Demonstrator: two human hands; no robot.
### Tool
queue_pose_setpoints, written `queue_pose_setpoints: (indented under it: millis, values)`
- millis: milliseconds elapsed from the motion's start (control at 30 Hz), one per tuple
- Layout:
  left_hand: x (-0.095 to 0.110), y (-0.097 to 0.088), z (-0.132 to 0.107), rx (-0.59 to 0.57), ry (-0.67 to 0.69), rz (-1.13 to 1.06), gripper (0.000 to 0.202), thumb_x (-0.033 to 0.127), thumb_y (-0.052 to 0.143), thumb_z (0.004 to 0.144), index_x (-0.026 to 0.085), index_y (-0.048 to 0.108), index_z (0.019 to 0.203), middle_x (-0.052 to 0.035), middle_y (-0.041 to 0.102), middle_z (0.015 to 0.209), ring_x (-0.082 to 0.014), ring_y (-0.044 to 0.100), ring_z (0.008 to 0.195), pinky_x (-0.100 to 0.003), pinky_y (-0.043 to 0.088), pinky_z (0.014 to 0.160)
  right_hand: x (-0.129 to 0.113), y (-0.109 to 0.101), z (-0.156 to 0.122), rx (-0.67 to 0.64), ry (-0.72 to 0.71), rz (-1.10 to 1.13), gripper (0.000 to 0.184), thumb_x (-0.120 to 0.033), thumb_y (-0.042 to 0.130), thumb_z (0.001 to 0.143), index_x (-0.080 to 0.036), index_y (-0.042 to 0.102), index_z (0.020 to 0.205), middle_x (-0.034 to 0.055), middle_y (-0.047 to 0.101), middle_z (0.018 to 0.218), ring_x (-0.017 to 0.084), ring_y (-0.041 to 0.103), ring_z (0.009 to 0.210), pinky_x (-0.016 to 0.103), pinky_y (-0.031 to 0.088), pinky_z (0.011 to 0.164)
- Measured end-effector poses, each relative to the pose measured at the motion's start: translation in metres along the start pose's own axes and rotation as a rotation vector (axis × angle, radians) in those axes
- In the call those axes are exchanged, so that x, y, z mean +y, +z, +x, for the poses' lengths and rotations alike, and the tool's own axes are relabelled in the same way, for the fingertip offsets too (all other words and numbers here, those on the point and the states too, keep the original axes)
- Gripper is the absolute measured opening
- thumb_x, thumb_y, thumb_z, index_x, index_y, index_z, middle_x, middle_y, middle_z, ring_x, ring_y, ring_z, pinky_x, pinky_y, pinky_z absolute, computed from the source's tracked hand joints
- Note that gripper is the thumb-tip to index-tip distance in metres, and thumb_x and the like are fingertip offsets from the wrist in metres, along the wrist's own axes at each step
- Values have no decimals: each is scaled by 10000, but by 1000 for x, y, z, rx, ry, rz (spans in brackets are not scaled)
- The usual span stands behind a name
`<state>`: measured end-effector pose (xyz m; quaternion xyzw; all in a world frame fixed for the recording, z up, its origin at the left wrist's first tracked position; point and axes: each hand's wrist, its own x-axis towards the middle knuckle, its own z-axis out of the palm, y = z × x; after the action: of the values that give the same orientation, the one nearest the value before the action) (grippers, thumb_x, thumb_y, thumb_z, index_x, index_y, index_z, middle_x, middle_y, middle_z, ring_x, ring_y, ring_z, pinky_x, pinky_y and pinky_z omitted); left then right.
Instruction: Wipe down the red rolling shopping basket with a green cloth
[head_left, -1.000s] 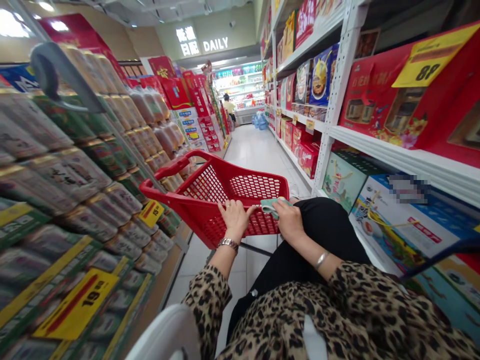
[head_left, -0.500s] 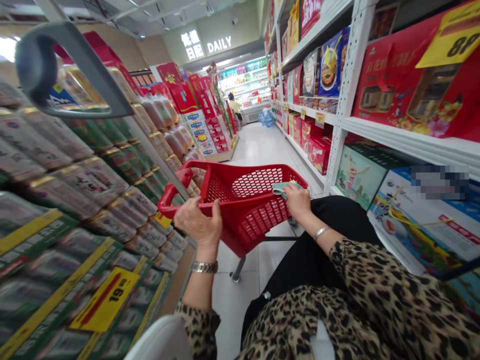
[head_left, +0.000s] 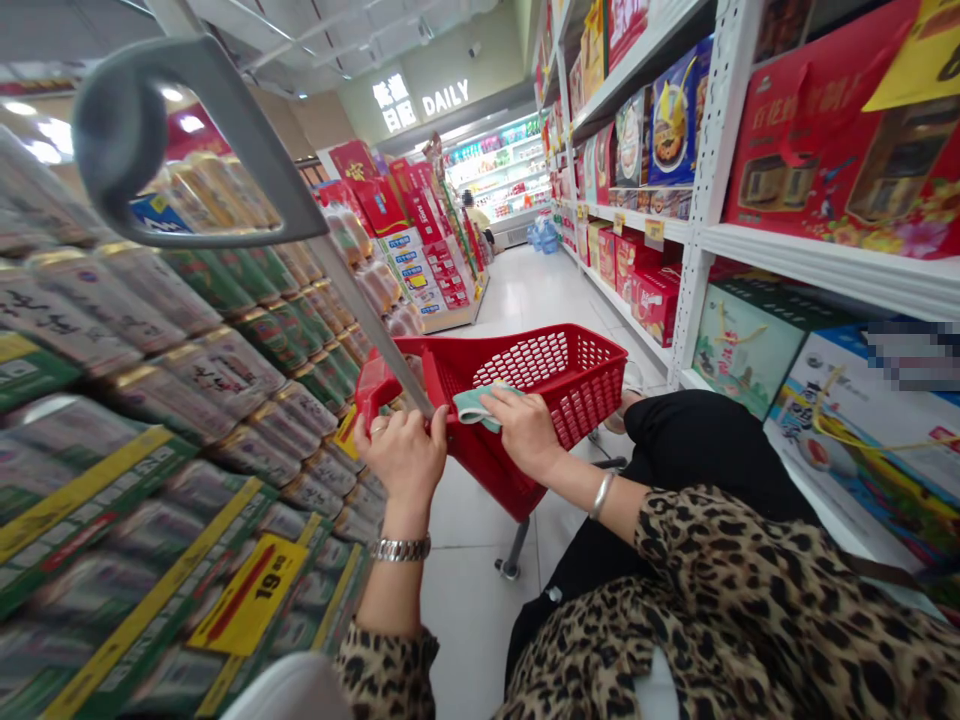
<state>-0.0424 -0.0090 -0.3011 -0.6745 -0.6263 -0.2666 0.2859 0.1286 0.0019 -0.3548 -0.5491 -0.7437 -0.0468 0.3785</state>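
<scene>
A red plastic shopping cart with perforated basket walls stands in front of me, tilted in view. My left hand is closed around the cart's handle end, near the grey metal pole. With my right hand I press a folded pale green cloth onto the basket's near rim, close to my left hand. The fingers of the right hand lie over the cloth. Inside the basket no goods show.
Stacked shrink-wrapped cans line the left side, with a yellow price tag. A grey loop-shaped handle on the pole hangs at upper left. White shelves with boxed goods stand right. A person is far down the aisle.
My right hand has slid the cloth along the rim from the basket's far end toward my left hand. My left hand stays at the handle. The view has shifted slightly.
</scene>
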Motion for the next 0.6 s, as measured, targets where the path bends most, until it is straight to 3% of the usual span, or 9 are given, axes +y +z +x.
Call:
queue_pose_setpoints:
  millis: [100, 167, 333, 433, 600]
  values:
    - [1, -4, -2, -6, 20, -7, 509, 489, 358, 974, 221, 689, 696, -106, 693, 748, -282, 586, 865, -537, 309, 1048, -17, 4, -6, 78, -102, 32, 407, -141, 445, 1014, -292, 686, 1306, 64, 666, 1368, 201, 674, 1015, 360, 451, 910]
    - [1, -6, -3, 6, 16, -2, 519, 457, 330, 982, 220, 694, 699, -107, 691, 741, -278, 580, 856, -529, 311, 1045, -16, 6, -13, 135, -174, 12, 384, -157, 451, 1026, -282, 691, 1299, 72, 679, 1349, 201, 669, 1030, 380, 435, 968]
    - [-1, -8, -8, 53, 11, 5, 518, 459, 347, 972, 227, 684, 655, -95, 662, 680, -273, 557, 818, -537, 305, 1042, 27, 13, -33, 197, -294, -81, 327, -188, 474, 1036, -256, 725, 1235, 93, 696, 1320, 201, 670, 1019, 436, 393, 1059]
    - [-2, -9, -10, 49, 16, 20, 519, 460, 346, 973, 225, 685, 659, -99, 667, 690, -275, 555, 816, -541, 310, 1034, 63, 13, -41, 133, -212, -112, 334, -152, 488, 1022, -263, 723, 1231, 100, 690, 1327, 194, 667, 1028, 452, 382, 1077]
    - [-5, -9, -13, 45, 27, -4, 483, 464, 375, 962, 228, 685, 677, -105, 676, 725, -282, 548, 837, -541, 312, 1024, 114, 3, -39, 22, 116, -229, 371, -113, 484, 999, -274, 710, 1244, 88, 667, 1365, 195, 661, 1012, 465, 339, 1090]
